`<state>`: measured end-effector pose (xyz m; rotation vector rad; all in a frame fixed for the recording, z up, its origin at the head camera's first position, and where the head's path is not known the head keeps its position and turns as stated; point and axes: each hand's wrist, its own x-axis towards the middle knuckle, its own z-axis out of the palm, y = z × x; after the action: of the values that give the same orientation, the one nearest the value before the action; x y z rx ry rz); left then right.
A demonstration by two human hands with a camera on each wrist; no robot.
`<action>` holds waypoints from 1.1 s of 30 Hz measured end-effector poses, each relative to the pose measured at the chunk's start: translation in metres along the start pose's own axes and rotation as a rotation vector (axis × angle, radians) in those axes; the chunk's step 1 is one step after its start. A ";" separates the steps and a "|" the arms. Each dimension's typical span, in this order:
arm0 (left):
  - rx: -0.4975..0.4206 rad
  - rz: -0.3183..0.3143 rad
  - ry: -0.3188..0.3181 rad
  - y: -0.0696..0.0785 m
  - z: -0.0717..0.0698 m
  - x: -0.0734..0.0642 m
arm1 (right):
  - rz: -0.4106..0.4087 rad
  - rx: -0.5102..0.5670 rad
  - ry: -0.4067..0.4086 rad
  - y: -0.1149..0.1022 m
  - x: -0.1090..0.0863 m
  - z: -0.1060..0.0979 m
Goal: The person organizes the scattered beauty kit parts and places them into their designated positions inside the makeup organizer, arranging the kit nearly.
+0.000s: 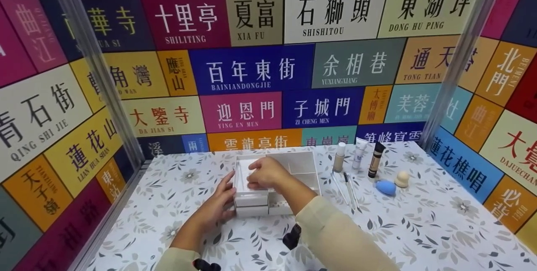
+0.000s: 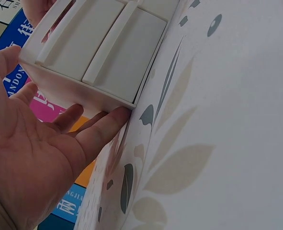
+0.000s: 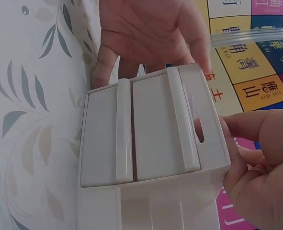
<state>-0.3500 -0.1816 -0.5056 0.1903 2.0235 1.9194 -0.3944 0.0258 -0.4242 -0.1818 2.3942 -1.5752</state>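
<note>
At seven o'clock, the left hand [image 1: 220, 204], fingers loosely extended, touches a glossy white organizer [image 1: 251, 201]. That box sits at six o'clock, both left-side drawers [image 3: 155, 124] closed. The right hand [image 1: 268, 172] reaches into its open top, grip unclear, apparently arranging contents; steady bracing seems needed next.

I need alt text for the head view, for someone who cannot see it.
A person's right hand reaches into a white drawer organizer, left hand at its side, on a leaf-patterned table; cosmetic containers, thin sticks and two sponges lie to its right.
</note>
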 end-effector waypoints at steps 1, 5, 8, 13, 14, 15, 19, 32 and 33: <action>-0.009 0.003 -0.005 -0.001 0.000 0.000 | -0.004 0.005 0.001 0.001 0.000 0.000; -0.030 0.025 -0.020 -0.001 0.000 0.000 | -0.018 0.042 0.003 0.003 0.000 -0.001; -0.027 0.025 -0.018 -0.001 0.000 -0.001 | -0.020 0.114 0.005 0.005 0.000 -0.002; -0.016 0.016 -0.010 -0.001 0.000 0.001 | -0.039 0.254 0.023 0.011 -0.002 -0.006; -0.015 0.012 -0.009 -0.002 -0.001 0.001 | -0.049 0.278 0.025 0.012 -0.004 -0.007; -0.013 0.009 -0.008 -0.002 -0.001 0.002 | -0.061 0.306 0.027 0.013 -0.005 -0.008; -0.002 -0.005 -0.002 -0.001 -0.002 0.003 | -0.110 0.394 0.031 0.015 -0.015 -0.017; 0.021 -0.016 0.020 0.000 0.001 -0.001 | -0.190 0.411 0.059 0.049 -0.045 -0.064; 0.020 -0.016 0.023 0.000 0.001 -0.001 | -0.191 0.398 0.065 0.052 -0.048 -0.068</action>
<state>-0.3488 -0.1808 -0.5056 0.1573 2.0527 1.9009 -0.3665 0.1186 -0.4389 -0.2872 2.1027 -2.1357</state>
